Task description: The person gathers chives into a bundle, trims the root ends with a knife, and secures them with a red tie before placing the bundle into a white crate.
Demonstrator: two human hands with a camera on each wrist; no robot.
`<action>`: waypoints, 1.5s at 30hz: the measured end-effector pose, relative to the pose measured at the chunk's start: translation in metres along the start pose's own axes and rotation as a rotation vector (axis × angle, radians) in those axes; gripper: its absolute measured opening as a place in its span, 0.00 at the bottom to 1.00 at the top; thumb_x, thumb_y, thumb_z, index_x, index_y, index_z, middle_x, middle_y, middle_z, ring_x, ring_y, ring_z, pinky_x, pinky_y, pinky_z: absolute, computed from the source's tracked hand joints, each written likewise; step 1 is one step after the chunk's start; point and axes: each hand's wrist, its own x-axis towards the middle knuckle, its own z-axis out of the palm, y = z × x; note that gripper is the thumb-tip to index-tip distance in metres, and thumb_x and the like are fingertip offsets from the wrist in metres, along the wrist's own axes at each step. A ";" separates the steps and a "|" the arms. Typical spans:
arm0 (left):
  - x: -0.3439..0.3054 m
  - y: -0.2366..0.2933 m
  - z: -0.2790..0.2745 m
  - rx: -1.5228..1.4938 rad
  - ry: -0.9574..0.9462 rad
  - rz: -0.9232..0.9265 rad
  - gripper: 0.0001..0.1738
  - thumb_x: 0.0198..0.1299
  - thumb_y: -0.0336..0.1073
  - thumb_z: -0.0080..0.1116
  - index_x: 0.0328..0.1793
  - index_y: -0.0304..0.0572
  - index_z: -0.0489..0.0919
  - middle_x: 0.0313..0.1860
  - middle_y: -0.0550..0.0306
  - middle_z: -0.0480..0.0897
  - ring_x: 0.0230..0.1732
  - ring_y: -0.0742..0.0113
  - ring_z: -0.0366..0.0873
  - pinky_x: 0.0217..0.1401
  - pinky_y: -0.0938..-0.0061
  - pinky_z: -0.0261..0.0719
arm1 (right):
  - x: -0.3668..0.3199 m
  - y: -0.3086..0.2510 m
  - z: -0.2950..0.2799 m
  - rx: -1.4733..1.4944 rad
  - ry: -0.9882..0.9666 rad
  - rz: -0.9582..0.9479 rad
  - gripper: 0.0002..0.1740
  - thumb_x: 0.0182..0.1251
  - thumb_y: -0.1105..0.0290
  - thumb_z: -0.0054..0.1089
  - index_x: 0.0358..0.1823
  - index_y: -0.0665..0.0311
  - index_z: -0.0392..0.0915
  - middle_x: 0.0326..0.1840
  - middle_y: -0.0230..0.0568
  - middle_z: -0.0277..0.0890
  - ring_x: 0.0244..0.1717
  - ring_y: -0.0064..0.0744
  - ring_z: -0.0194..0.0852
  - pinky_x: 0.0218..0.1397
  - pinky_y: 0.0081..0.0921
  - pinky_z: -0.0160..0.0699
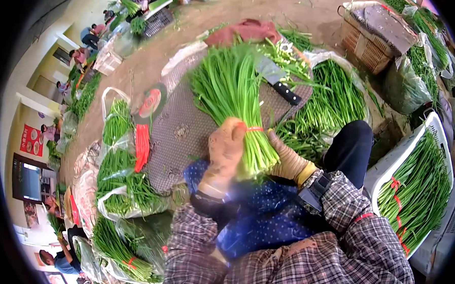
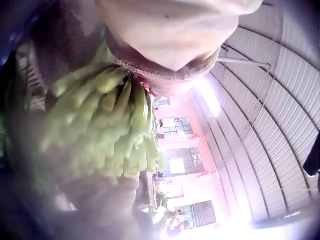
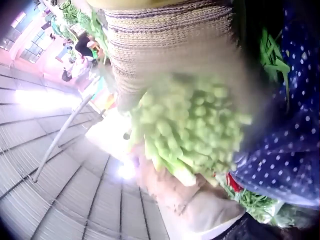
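In the head view, a bunch of garlic chives (image 1: 235, 86) stands over the lap, leaves pointing away and pale stem ends toward the body. A red band (image 1: 254, 128) circles its stems. My gloved left hand (image 1: 222, 150) grips the stems from the left, close to the band. Against the right side of the lower stems, my gloved right hand (image 1: 290, 159) holds the bunch, its fingers partly hidden. Both wrist views show the stem ends (image 3: 187, 125) between the gloves. A cleaver (image 1: 278, 81) lies just right of the leaves, on the patterned mat.
Red bands (image 1: 142, 145) hang at the left edge of the patterned mat (image 1: 171, 129). Loose chives (image 1: 332, 97) fill a bag on the right; a white crate (image 1: 374, 186) holds banded bunches. More bagged chives (image 1: 119, 167) stand on the left. A wicker basket (image 1: 363, 44) is farther back.
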 end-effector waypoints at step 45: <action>-0.073 -0.050 0.095 -0.449 -0.035 -0.253 0.18 0.50 0.34 0.72 0.48 0.41 0.82 0.43 0.56 0.86 0.45 0.62 0.84 0.49 0.69 0.80 | 0.099 -0.072 0.160 -2.704 0.257 -0.629 0.08 0.61 0.73 0.55 0.36 0.68 0.82 0.33 0.56 0.82 0.35 0.52 0.84 0.39 0.42 0.83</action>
